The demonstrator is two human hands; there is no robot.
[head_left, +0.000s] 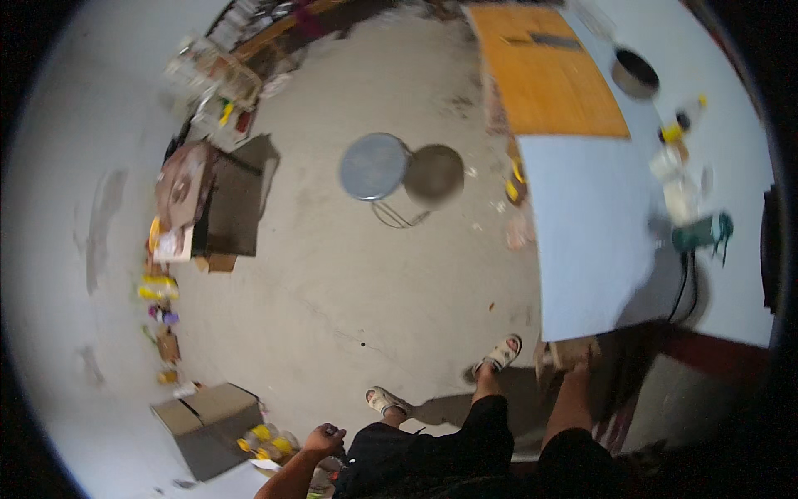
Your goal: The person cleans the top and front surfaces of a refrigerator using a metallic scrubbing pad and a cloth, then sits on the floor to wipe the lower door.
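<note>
My left hand [322,440] is closed at my left side, beside my dark shorts. A small dark thing shows at its fingers, too small to name. My right arm reaches forward to the near edge of the pale table [598,241]. There my right hand [588,353] is next to a light brown, wood-like piece [567,353] at the table's edge. Its fingers are blurred and partly hidden, so I cannot see whether they grip that piece. On the table, farther up, lies a green bottle-like thing [697,234] with a strap.
A round grey stool [374,167] stands mid-floor. To the left are a brown-topped cabinet [229,204] and a cardboard box [206,407], with yellow-lidded jars [268,441] beside it. An orange board [557,75], a dark pot [634,73] and several containers occupy the table's far part.
</note>
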